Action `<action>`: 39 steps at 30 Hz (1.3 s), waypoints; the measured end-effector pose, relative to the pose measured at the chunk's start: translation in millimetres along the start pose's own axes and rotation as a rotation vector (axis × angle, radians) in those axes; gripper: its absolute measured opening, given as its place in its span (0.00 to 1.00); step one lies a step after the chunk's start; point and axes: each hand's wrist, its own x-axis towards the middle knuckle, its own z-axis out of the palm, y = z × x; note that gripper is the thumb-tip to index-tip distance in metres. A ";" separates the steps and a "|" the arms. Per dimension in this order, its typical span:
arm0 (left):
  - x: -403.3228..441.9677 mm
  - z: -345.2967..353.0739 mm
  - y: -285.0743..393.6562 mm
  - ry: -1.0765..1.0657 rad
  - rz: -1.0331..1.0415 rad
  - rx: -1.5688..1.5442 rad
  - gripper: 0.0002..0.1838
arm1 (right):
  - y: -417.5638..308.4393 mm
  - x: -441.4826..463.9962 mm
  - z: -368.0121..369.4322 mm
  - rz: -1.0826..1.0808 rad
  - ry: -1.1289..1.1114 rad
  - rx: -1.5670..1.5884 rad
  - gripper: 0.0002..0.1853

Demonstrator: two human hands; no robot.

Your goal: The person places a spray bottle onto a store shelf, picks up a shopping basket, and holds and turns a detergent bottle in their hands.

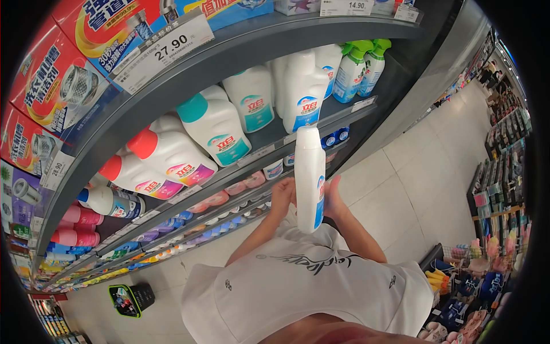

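Observation:
A white bottle (310, 172) with a blue label on its side stands nearly upright before me, cap end toward the shelf. My left hand (282, 198) is curled against its left side, some fingers hidden behind it. On the other side, my right hand (334, 199) grips the bottle with its thumb pointing up; its other fingers are mostly hidden. Just beyond the cap, a similar white bottle with a blue label (305, 94) stands on the shelf. White bottles with teal labels (251, 100) stand left of it.
Red-capped bottles (175, 152) and green-topped spray bottles (350, 71) share the shelf. Red boxes (48, 80) sit on the shelf above. A shopping basket (130, 299) is on the floor at lower left. Slippers (470, 284) hang on a rack at lower right.

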 end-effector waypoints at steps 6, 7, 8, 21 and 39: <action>-17.3 -12.0 64.9 -0.054 0.084 -0.051 0.30 | 5.5 0.4 -9.0 -0.027 0.058 0.074 0.56; -21.0 -14.7 73.0 -0.051 0.152 0.068 0.26 | 9.5 1.3 -11.8 -0.053 0.076 0.068 0.55; -25.5 -13.7 80.0 -0.048 0.217 0.187 0.22 | 13.1 1.6 -14.0 -0.078 0.094 0.064 0.54; -69.7 92.1 147.2 -0.394 0.304 0.778 0.25 | 1.5 1.7 11.6 -0.271 0.184 -0.058 0.36; -42.4 138.6 102.2 -0.264 0.862 0.991 0.20 | -34.2 -0.9 -19.1 -0.420 0.187 -0.293 0.22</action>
